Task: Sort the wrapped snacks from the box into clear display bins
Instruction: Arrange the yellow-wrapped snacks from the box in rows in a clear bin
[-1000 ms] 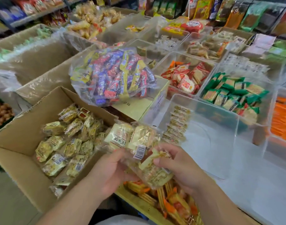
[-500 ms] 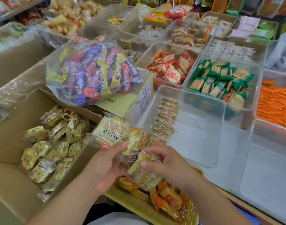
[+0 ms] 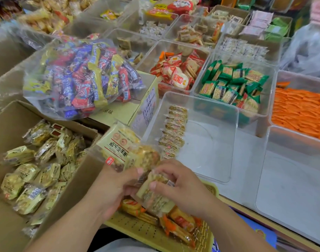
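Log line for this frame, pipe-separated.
left hand: holds snack packs | right hand: pinches lower pack | clear bin: row of packs inside | box: packs remain

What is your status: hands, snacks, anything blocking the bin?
Left hand and right hand both gripping snack packs, over yellow basket. Clear bin ahead, one row stacked. Nothing blocking.

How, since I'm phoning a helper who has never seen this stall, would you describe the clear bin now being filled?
Find the open cardboard box on the left, a bag of colourful sweets behind it. The clear bin stands just right of those, in front of the green-wrapped crackers. It alone holds a single row of wrapped snacks along its left wall.
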Action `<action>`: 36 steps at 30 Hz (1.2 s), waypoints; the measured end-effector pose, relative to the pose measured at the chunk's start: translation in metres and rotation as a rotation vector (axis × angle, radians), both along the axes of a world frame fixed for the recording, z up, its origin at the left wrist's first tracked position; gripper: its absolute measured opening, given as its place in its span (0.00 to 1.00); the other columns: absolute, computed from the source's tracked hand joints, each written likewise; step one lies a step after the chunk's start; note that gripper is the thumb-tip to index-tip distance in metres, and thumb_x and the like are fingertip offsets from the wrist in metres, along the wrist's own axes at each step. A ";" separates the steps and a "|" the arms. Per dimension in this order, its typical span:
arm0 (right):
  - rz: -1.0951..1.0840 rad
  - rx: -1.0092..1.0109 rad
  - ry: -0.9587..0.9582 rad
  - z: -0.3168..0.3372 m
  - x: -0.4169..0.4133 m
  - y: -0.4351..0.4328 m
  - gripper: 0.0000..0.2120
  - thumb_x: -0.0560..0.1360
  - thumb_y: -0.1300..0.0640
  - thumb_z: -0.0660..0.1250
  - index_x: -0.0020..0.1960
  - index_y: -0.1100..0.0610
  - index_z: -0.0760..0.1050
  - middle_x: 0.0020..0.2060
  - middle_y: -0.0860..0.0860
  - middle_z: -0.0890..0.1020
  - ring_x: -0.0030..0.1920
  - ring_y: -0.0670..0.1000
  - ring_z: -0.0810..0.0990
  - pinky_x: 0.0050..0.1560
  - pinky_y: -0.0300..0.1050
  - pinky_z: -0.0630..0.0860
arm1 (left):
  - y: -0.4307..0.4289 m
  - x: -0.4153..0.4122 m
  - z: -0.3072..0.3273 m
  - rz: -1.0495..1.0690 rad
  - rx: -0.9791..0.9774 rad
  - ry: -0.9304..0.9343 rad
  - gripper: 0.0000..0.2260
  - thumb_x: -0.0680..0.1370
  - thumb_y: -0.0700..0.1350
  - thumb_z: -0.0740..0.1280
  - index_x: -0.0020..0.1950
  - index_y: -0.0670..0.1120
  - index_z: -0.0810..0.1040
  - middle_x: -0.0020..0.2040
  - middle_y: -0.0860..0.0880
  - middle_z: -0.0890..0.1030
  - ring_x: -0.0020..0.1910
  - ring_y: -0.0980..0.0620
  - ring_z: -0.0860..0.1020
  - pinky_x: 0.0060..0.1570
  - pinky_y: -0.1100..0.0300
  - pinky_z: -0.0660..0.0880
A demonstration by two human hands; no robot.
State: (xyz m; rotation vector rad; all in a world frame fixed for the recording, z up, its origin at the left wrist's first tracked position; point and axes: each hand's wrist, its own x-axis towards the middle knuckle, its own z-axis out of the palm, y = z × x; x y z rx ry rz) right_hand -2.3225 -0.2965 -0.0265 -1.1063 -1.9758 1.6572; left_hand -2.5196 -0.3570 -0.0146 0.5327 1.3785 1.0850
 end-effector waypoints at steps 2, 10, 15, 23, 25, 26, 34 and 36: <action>-0.188 0.045 -0.003 0.000 0.007 0.003 0.08 0.67 0.43 0.67 0.46 0.40 0.77 0.38 0.36 0.77 0.36 0.38 0.73 0.38 0.29 0.69 | 0.003 -0.003 -0.005 0.110 -0.047 -0.069 0.24 0.71 0.42 0.78 0.65 0.37 0.78 0.52 0.34 0.86 0.43 0.36 0.86 0.32 0.50 0.84; -0.257 0.797 -0.002 -0.006 0.040 0.019 0.13 0.71 0.62 0.71 0.55 0.54 0.84 0.50 0.45 0.84 0.51 0.45 0.81 0.53 0.39 0.77 | 0.007 -0.008 -0.022 0.156 -0.101 -0.094 0.29 0.68 0.45 0.76 0.66 0.36 0.76 0.54 0.36 0.85 0.45 0.39 0.86 0.34 0.50 0.85; -0.226 1.157 -0.091 -0.023 0.048 0.015 0.10 0.73 0.65 0.77 0.55 0.60 0.86 0.53 0.56 0.85 0.53 0.58 0.83 0.54 0.53 0.80 | 0.015 -0.003 -0.023 0.163 -0.152 -0.091 0.38 0.61 0.50 0.84 0.66 0.40 0.75 0.64 0.39 0.82 0.58 0.38 0.84 0.37 0.50 0.84; -0.258 1.115 -0.217 -0.039 0.063 0.028 0.10 0.75 0.63 0.74 0.56 0.58 0.85 0.51 0.56 0.83 0.49 0.57 0.80 0.50 0.48 0.78 | 0.023 -0.005 -0.026 0.177 -0.169 -0.083 0.40 0.57 0.51 0.85 0.65 0.44 0.75 0.69 0.39 0.79 0.65 0.37 0.79 0.36 0.51 0.84; -0.284 1.045 -0.322 -0.046 0.070 0.041 0.13 0.72 0.64 0.76 0.56 0.57 0.84 0.48 0.54 0.82 0.47 0.56 0.79 0.45 0.48 0.78 | 0.023 -0.005 -0.027 0.184 -0.162 -0.090 0.36 0.58 0.50 0.84 0.62 0.48 0.74 0.70 0.40 0.77 0.67 0.37 0.78 0.36 0.51 0.84; -0.304 0.989 -0.388 -0.051 0.072 0.048 0.15 0.70 0.64 0.77 0.55 0.56 0.84 0.46 0.53 0.82 0.46 0.56 0.79 0.42 0.48 0.78 | 0.023 -0.004 -0.026 0.181 -0.156 -0.094 0.34 0.59 0.50 0.83 0.61 0.47 0.74 0.70 0.41 0.77 0.67 0.37 0.78 0.37 0.50 0.84; 0.045 0.454 -0.943 -0.096 0.050 0.101 0.16 0.75 0.60 0.67 0.60 0.47 0.80 0.52 0.50 0.79 0.54 0.54 0.78 0.49 0.48 0.78 | 0.017 -0.007 -0.029 0.125 -0.150 -0.103 0.29 0.64 0.49 0.80 0.58 0.35 0.78 0.70 0.37 0.77 0.69 0.36 0.76 0.38 0.50 0.84; 0.059 0.325 -0.898 -0.106 0.042 0.105 0.15 0.75 0.59 0.70 0.60 0.48 0.81 0.53 0.50 0.80 0.54 0.54 0.79 0.50 0.47 0.78 | 0.015 -0.007 -0.031 0.120 -0.142 -0.094 0.31 0.63 0.50 0.82 0.61 0.36 0.79 0.67 0.39 0.80 0.67 0.38 0.78 0.39 0.49 0.84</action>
